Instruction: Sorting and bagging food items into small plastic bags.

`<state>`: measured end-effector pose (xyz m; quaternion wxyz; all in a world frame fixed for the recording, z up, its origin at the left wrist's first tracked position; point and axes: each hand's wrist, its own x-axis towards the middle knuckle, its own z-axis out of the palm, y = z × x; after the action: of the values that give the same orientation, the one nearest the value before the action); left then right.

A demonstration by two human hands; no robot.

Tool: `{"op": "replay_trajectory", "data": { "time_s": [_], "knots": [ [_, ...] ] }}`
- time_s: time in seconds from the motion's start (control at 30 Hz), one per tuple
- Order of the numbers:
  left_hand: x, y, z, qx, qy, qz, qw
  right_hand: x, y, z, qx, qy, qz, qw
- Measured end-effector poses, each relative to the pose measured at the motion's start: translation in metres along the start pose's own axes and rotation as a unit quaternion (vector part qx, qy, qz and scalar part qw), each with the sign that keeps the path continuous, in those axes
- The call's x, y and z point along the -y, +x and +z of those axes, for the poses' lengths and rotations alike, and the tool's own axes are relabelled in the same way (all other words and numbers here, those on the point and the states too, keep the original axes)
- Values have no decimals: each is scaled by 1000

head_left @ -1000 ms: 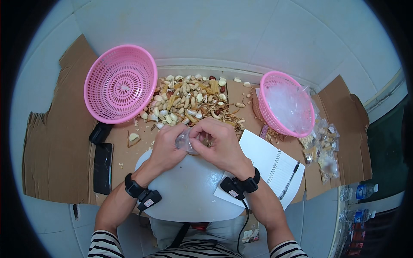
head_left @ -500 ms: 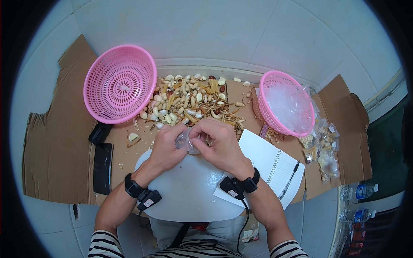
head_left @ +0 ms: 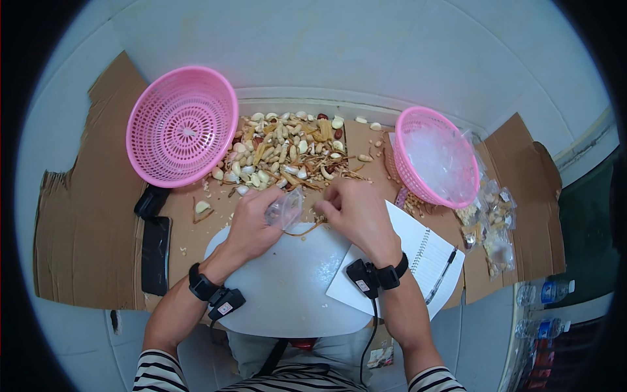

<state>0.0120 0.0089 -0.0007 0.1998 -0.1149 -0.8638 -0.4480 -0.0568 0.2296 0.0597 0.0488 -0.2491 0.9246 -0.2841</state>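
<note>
My left hand (head_left: 258,215) is closed on a small clear plastic bag (head_left: 285,210), held above the far edge of a white rounded board (head_left: 281,287). To the right, apart from the bag, my right hand (head_left: 359,212) has its fingers curled in; whatever they pinch is hidden. A thin brown dried strip (head_left: 304,231) shows between the hands at the board's far edge. Just beyond them spreads a mixed heap of dried foods (head_left: 281,153): peanuts in shells, pale slices, red dates and brown strips.
A pink basket (head_left: 183,127) stands back left; another pink basket (head_left: 436,157) at right holds clear bags (head_left: 441,160). Filled small bags (head_left: 493,222) lie beside it. An open notebook (head_left: 405,261) with a pen (head_left: 441,274) lies right of the board, a dark phone (head_left: 156,255) left.
My right hand has moved off the bag to the right. More of the bag now shows in my left hand, and the brown strip has come into view.
</note>
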Motion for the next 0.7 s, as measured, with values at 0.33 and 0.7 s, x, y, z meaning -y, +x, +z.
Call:
{"op": "replay_trajectory", "data": {
  "time_s": [0.33,0.7],
  "knots": [
    [1,-1,1,-12,11,12,1000,2,-4,18,53,-11,-47,997],
    [1,-2,0,-3,13,0,1000,1,-1,22,46,-22,-54,997]
  ]
}}
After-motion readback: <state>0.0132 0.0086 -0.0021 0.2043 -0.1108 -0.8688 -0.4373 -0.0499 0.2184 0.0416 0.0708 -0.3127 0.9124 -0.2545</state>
